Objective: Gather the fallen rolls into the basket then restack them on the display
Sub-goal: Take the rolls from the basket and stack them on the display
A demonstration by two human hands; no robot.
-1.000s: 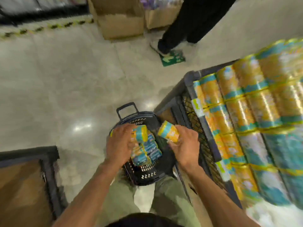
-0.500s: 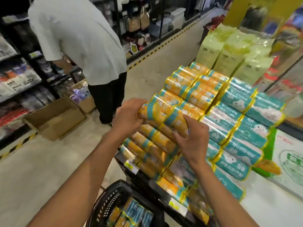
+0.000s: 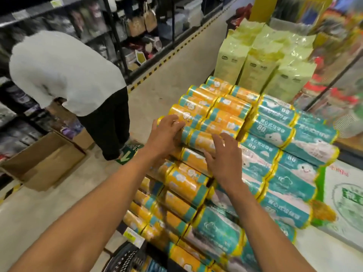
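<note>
Resting two hands, left hand [image 3: 166,134] and right hand [image 3: 224,160], on orange rolls [image 3: 198,139].

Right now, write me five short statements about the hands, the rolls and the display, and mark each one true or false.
1. Both hands rest on orange rolls at the top of the display. True.
2. The right hand grips a teal roll. False: its fingers are spread open over an orange roll.
3. Teal rolls lie right of the orange ones. True.
4. The left hand holds the basket. False: it lies on the stacked rolls.
5. A cardboard box sits on the floor at left. True.
</note>
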